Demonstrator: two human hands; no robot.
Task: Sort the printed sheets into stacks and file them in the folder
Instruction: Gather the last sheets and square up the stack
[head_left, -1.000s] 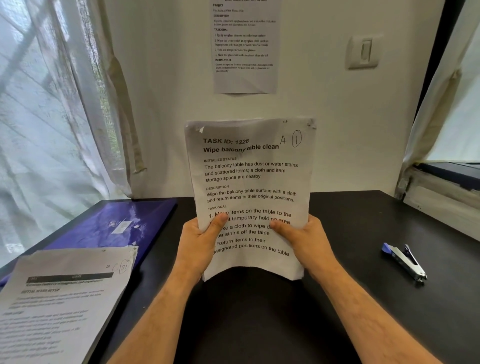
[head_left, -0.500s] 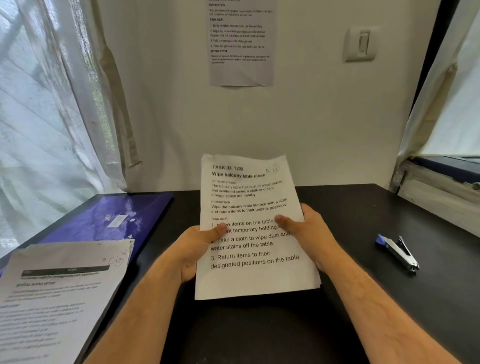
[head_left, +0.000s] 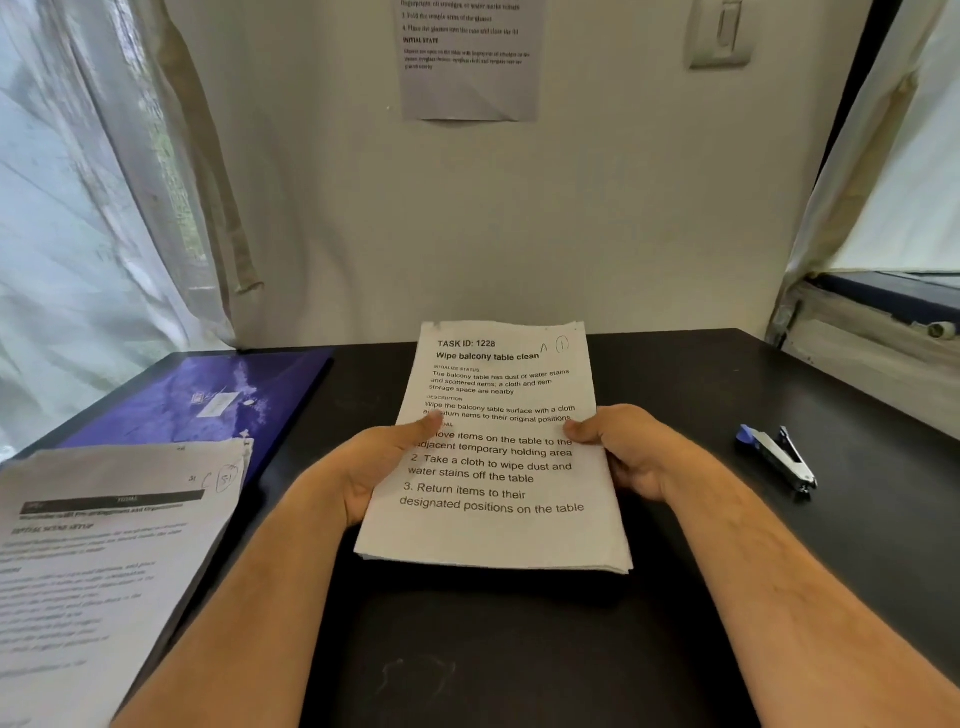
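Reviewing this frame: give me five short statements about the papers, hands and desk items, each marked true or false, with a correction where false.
1. Both hands grip the stack of sheets, the left hand on its left edge and the right hand on its right edge. True.
2. The top sheet is headed "TASK ID: 1228". True.
3. The purple folder stands open with sheets inside. False: it lies closed on the desk's far left.
4. The staple remover lies left of the held stack. False: it lies to its right.
5. A second pile of sheets lies at the left, overlapping the folder's near end. True.
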